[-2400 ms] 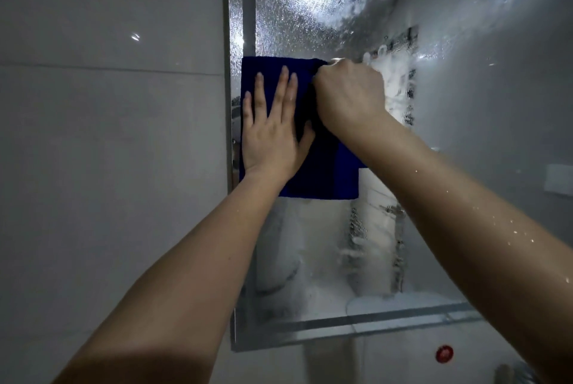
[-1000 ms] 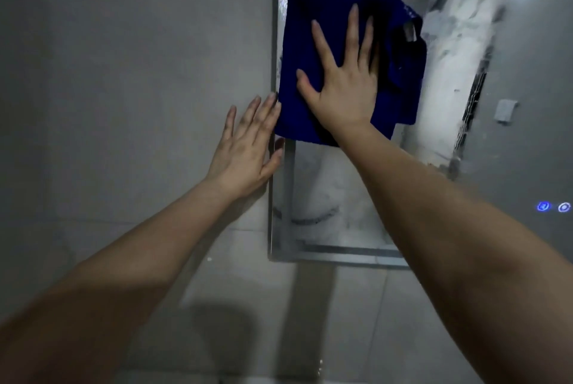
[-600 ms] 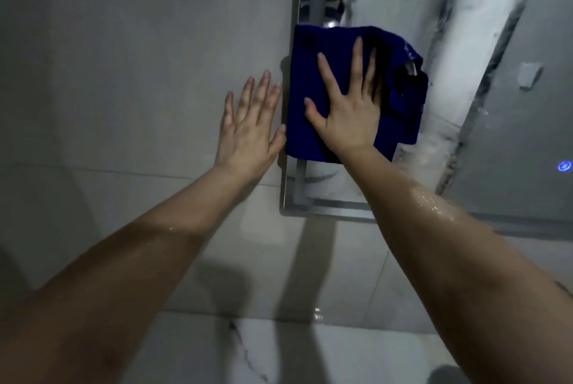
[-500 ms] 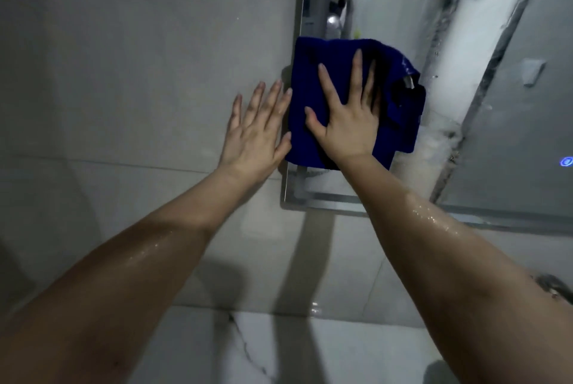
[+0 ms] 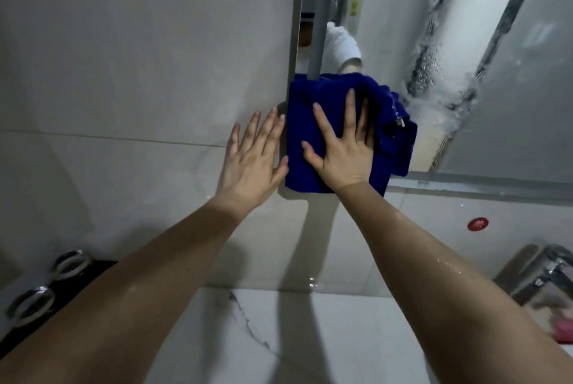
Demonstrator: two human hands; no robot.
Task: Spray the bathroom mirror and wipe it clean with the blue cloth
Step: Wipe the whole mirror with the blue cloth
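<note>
1. At the far left, two chrome rings [image 5: 72, 264] sit in a dark surface, partly hidden behind the left forearm.
2. The grey tiled wall [image 5: 124, 73] fills the left half of the view, and a white marble countertop [image 5: 279, 337] with a dark vein runs below it.
3. The left hand [image 5: 252, 157] lies flat against the wall tile with its fingers straight and close together, holding nothing. It is just beside the cloth's left edge; whether the thumb touches the cloth cannot be told.
4. The blue cloth [image 5: 299, 117] lies bunched over the lower left corner of the mirror and hangs a little past the frame's bottom edge onto the tile.
5. The right hand [image 5: 344, 151] presses the cloth against the glass with a flat palm and straight, spread fingers, none of them curled round the fabric.
6. The bathroom mirror [image 5: 511, 89] stretches away to the right, with bands of droplets and foam slanting across it.
7. Water beads dot the right forearm [image 5: 449, 266].
8. Below the mirror frame a small red round sticker [image 5: 477, 224] sits on the tile.
9. A chrome faucet [image 5: 542, 278] stands at the right edge, with a blurred pink object [image 5: 564, 332] below it.
</note>
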